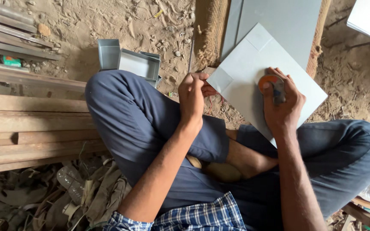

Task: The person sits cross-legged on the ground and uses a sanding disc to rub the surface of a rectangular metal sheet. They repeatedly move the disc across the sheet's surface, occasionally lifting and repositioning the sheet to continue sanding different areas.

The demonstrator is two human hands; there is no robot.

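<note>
I sit cross-legged on sandy ground with a square grey metal sheet (253, 72) resting tilted over my right leg. Its corners show folded square marks. My left hand (192, 95) grips the sheet's near-left corner with fingers curled. My right hand (281, 102) lies on top of the sheet and is closed around a small tool with an orange round head (270, 81) pressed against the surface.
A folded grey metal tray (135, 62) lies on the sand beyond my left knee. Wooden and metal bars (31, 128) are stacked at left. A larger grey sheet (279, 21) on burlap lies ahead. Scrap and a plastic bottle (71, 179) sit at lower left.
</note>
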